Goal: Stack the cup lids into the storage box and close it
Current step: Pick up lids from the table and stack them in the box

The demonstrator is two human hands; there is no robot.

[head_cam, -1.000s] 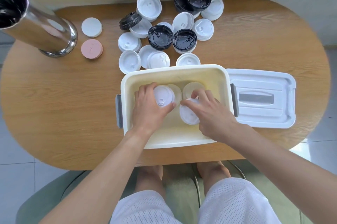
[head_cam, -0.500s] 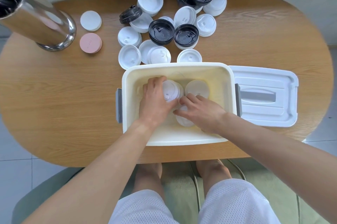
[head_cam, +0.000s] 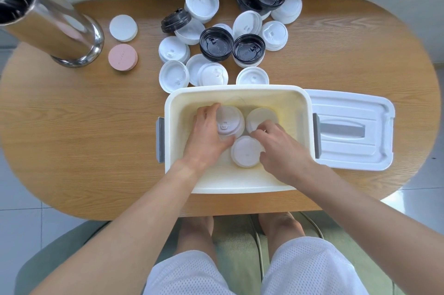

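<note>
Nearest the camera: person's legs in white mesh shorts (head_cam: 310, 270), seated at an oval wooden table (head_cam: 72, 126) w/ both bare forearms reaching fwd into an open cream rectangular plastic storage box (head_cam: 237, 186) w/ grey side latches.

Inside the box, near-centre: a white round plastic cup-lid stack (head_cam: 245, 154), top face flat, lying between the two hands and just beside the right hand's thumb side; whether the thumb touches it can't be told. Left hand (head_cam: 206, 136) has fingers curled round a second white lid stack w/ a sip tab (head_cam: 229, 121), thumb on the near side, fingertips on the far-left edge. Right hand (head_cam: 281, 148) has fingers bent, tips resting on the near edge of a third white lid stack (head_cam: 262, 117) at the box's far-right interior; grip vs. mere touch can't be told.

Right of the box, touching or just beside it: the white rectangular box cover w/ grey handle (head_cam: 348, 131), lying flat.

Beyond the box: a loose cluster of white lids (head_cam: 201, 2) and black lids (head_cam: 216, 43), some stacked, some tilted. Far left: a pink round disc (head_cam: 123, 57), a white round disc (head_cam: 123, 28), and a tall stainless steel cylinder (head_cam: 48, 23).
</note>
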